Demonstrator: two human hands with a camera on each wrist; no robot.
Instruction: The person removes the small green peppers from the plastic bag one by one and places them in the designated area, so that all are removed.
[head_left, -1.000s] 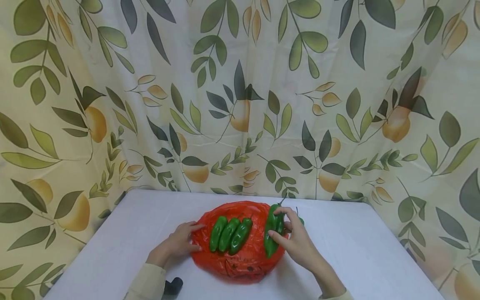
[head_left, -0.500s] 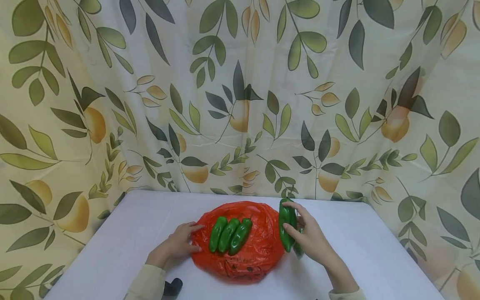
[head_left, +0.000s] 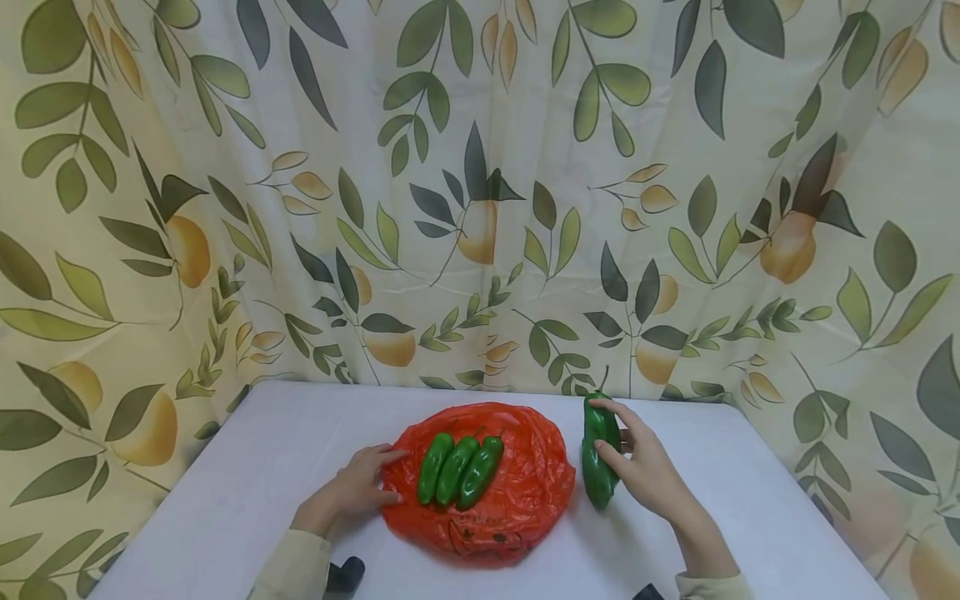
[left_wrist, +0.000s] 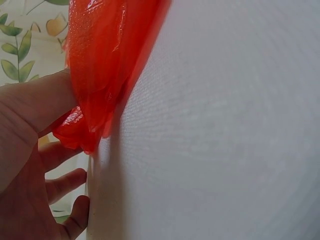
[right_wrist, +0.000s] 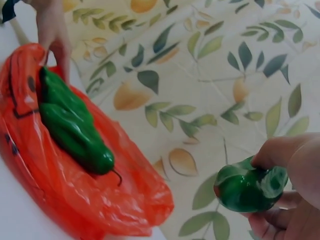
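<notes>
Three green peppers (head_left: 452,469) lie side by side on a crumpled red plastic bag (head_left: 525,475). My left hand (head_left: 363,479) holds the bag's left edge, with the bag between thumb and forefinger; in the left wrist view the other fingers of this hand (left_wrist: 35,145) are loosely bent below the red plastic (left_wrist: 107,55). To the right of the bag, my right hand (head_left: 645,458) grips a glossy green pepper (head_left: 598,458), stem upward, between thumb and fingers. Its rounded end (right_wrist: 245,187) faces the right wrist camera; I cannot tell whether a second pepper is behind it.
A white table (head_left: 300,417) bears the bag. Behind the table hangs a curtain (head_left: 480,208) printed with leaves and fruit. Dark pieces show by each wrist, one a black object (head_left: 347,575) beside the left sleeve (head_left: 292,562).
My right hand has carried the green pepper rightward from over the bag's right side to beyond its edge. The left hand and the three peppers stay in place.
</notes>
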